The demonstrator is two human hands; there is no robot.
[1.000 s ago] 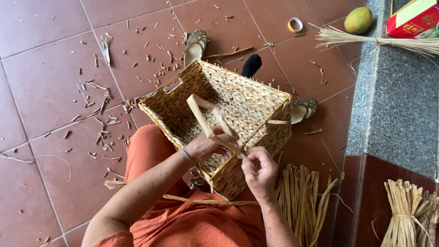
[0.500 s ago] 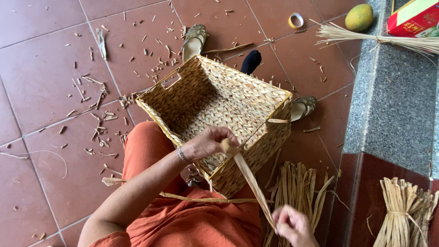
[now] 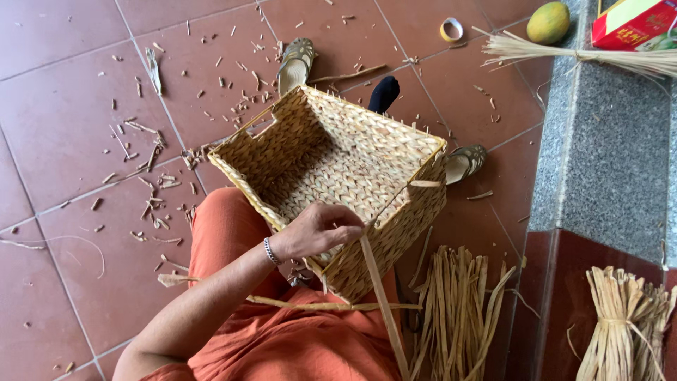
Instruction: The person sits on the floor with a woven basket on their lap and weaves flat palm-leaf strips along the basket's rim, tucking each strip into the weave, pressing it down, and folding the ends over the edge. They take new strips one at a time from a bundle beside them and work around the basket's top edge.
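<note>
Woven basket [image 3: 338, 176], rim in work, resting on the lap above the tiled floor [image 3: 84, 85].
Left hand [image 3: 321, 229] pinched on the flat strip [image 3: 381, 296] at the near rim; strip now drawn long and taut. Right hand has left view, grip unknown.

Rough woven-straw basket [image 3: 331, 162] on glossy tile floor [image 3: 63, 127]

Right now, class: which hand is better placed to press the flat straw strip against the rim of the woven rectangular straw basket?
Left. The left hand already rests on the basket rim where the strip emerges; the right hand is out of view.
</note>
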